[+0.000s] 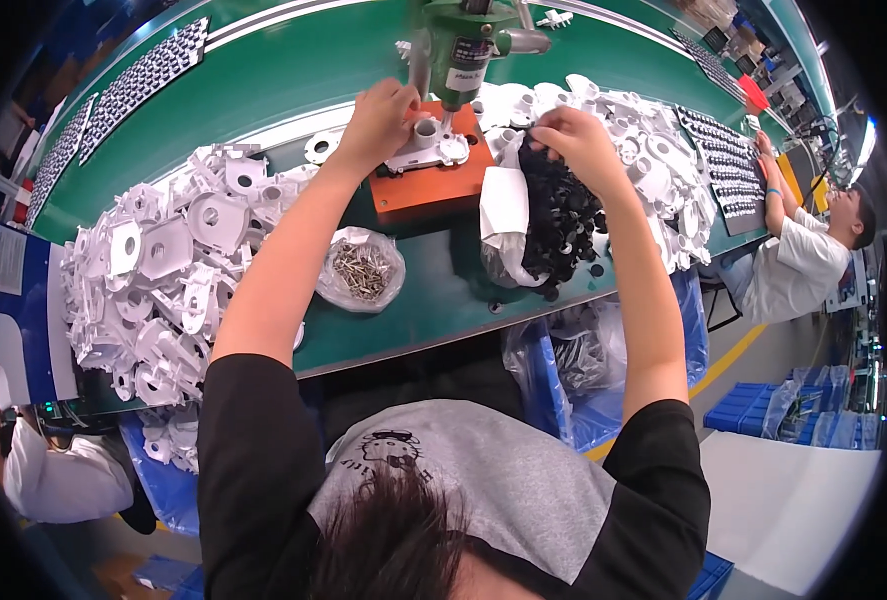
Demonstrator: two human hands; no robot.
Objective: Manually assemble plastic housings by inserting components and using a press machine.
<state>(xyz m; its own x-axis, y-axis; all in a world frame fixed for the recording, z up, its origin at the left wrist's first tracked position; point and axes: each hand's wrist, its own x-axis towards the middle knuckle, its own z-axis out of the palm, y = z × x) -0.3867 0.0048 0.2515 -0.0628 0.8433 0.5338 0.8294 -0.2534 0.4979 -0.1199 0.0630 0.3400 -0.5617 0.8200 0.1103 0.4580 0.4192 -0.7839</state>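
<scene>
A white plastic part [423,152] with a round tube lies on an orange block [428,192], under the tip of a green press [460,60]. My left hand [381,125] is beside this part, its fingers curled together; what they hold, if anything, is hidden. Farther right, my right hand [575,142] hovers at the far end of a bag of small black pieces [560,215]. Its thumb and fingers are drawn together, and anything between them is too small to name.
White plastic parts [168,250] are heaped at left, and another white heap [653,165] lies at right. A clear bag of metal pins [361,272] sits near the table's front edge. Trays [723,165] of dark pieces stand beside a co-worker [808,255].
</scene>
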